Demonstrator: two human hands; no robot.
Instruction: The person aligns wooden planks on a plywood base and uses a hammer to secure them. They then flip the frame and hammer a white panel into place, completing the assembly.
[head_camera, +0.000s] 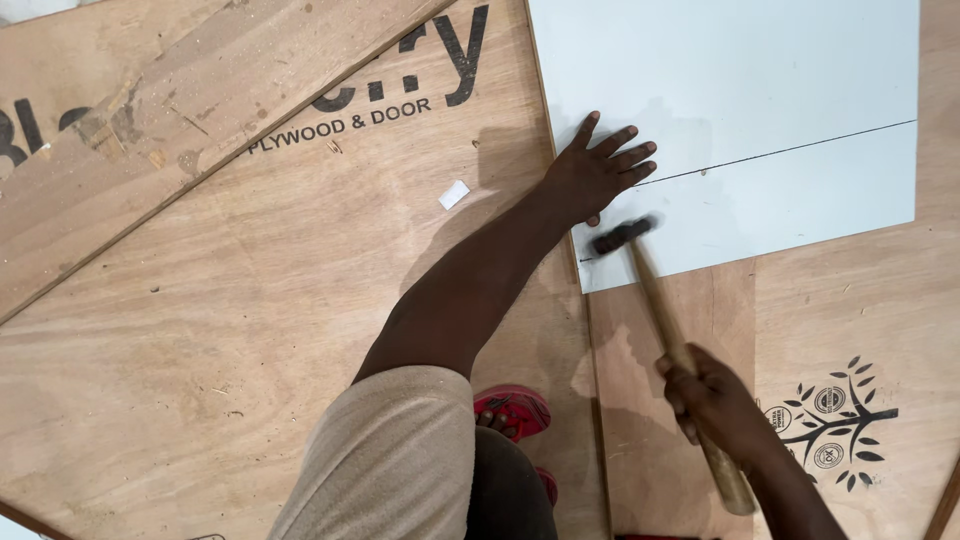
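- White laminated rectangular panel (760, 90) lies flat on brown plywood sheets (250, 330), at 1 o'clock in the head view; a thin dark line crosses it.
- Left hand (592, 172): fingers spread, palm pressed flat on the panel's left edge.
- Right hand (712, 400): fist wrapped around the pale wooden handle of a dark-headed hammer (660, 300), at 5 o'clock.
- Hammer head blurred, just over the panel's lower left corner, near the left hand at its 6 o'clock; contact cannot be judged.
- Small white scrap (453, 194) lies at 9 o'clock from the left hand, apart.
- Red sandal (515, 410) shows under the left sleeve.
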